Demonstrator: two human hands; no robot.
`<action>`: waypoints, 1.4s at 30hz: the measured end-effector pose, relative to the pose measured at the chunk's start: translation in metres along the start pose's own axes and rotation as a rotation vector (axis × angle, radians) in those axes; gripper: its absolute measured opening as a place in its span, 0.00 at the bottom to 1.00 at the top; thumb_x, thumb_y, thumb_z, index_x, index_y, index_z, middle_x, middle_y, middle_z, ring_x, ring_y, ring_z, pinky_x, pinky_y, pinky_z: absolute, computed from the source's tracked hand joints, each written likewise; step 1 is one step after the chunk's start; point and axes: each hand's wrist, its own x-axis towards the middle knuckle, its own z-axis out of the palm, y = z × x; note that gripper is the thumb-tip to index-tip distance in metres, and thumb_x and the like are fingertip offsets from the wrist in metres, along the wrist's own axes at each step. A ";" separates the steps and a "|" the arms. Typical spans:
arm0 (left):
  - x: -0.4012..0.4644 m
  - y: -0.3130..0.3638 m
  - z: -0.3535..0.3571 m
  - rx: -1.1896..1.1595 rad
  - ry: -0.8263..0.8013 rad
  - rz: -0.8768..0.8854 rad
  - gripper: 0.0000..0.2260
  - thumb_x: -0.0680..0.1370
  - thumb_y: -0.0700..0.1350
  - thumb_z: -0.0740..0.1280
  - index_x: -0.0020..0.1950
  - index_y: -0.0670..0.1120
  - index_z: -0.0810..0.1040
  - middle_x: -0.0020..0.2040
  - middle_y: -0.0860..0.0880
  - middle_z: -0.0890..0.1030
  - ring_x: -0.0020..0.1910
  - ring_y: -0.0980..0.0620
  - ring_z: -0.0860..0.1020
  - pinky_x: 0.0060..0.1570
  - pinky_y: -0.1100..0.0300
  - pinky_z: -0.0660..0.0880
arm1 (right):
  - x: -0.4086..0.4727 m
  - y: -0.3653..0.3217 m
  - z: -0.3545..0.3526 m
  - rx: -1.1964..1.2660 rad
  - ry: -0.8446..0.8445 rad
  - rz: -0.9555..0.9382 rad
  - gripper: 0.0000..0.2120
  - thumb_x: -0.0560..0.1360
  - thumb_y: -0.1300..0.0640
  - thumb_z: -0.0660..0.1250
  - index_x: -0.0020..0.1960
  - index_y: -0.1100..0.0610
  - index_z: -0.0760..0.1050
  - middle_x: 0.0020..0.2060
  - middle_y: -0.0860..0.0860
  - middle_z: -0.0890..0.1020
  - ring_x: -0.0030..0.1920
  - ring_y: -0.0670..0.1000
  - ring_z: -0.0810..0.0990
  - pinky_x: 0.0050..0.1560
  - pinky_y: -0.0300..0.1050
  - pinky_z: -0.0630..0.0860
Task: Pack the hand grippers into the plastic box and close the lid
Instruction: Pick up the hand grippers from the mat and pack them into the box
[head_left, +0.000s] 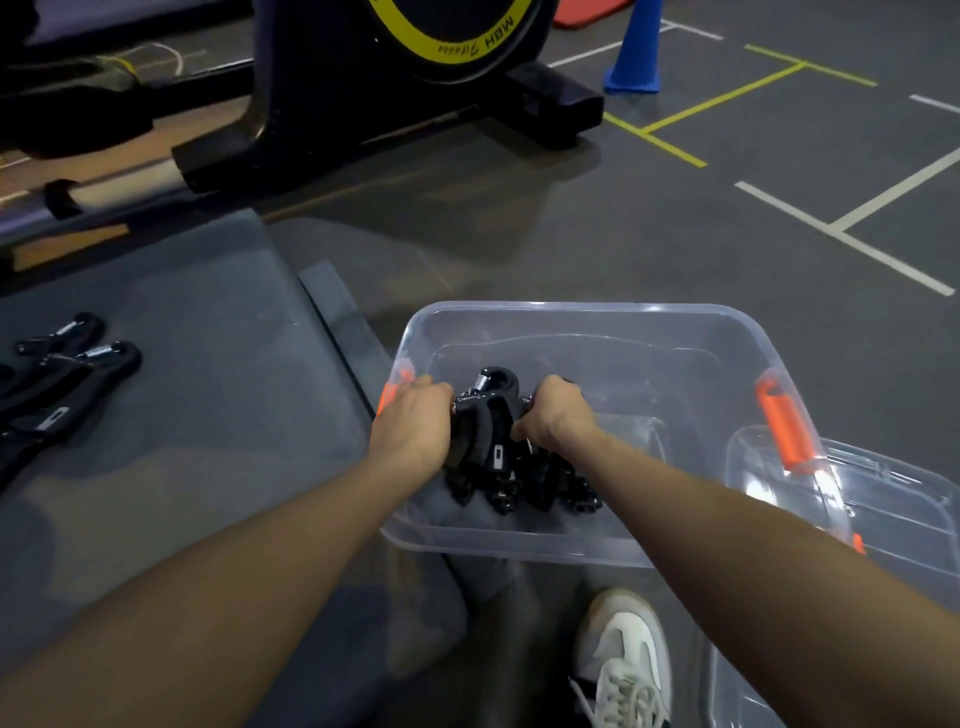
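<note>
Both hands – left hand (413, 426), right hand (553, 413) – grip hand grippers (491, 415) | inside plastic box (571, 312) rim

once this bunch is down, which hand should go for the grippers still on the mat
Left. The remaining hand grippers lie on the grey mat on the left hand's side; the right hand would have to cross over the plastic box.
</note>
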 end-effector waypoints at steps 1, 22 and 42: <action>-0.002 -0.003 -0.004 0.013 0.033 0.010 0.15 0.77 0.35 0.58 0.60 0.45 0.74 0.63 0.45 0.71 0.68 0.46 0.66 0.59 0.51 0.71 | 0.001 -0.004 0.005 0.006 0.011 -0.002 0.11 0.68 0.62 0.72 0.34 0.60 0.71 0.38 0.57 0.78 0.41 0.55 0.80 0.39 0.40 0.72; -0.001 -0.037 -0.020 -0.141 -0.001 0.074 0.22 0.76 0.40 0.66 0.69 0.44 0.69 0.70 0.49 0.68 0.67 0.45 0.70 0.67 0.52 0.68 | -0.015 -0.014 0.006 -0.233 -0.181 -0.199 0.12 0.69 0.55 0.74 0.48 0.61 0.79 0.39 0.55 0.77 0.42 0.52 0.75 0.43 0.39 0.67; -0.187 -0.285 -0.154 -0.257 0.218 -0.452 0.17 0.76 0.46 0.66 0.65 0.47 0.73 0.64 0.45 0.74 0.64 0.44 0.73 0.64 0.53 0.71 | -0.193 -0.289 0.105 -0.221 -0.233 -0.666 0.28 0.71 0.54 0.73 0.68 0.60 0.71 0.64 0.57 0.77 0.65 0.55 0.75 0.66 0.44 0.69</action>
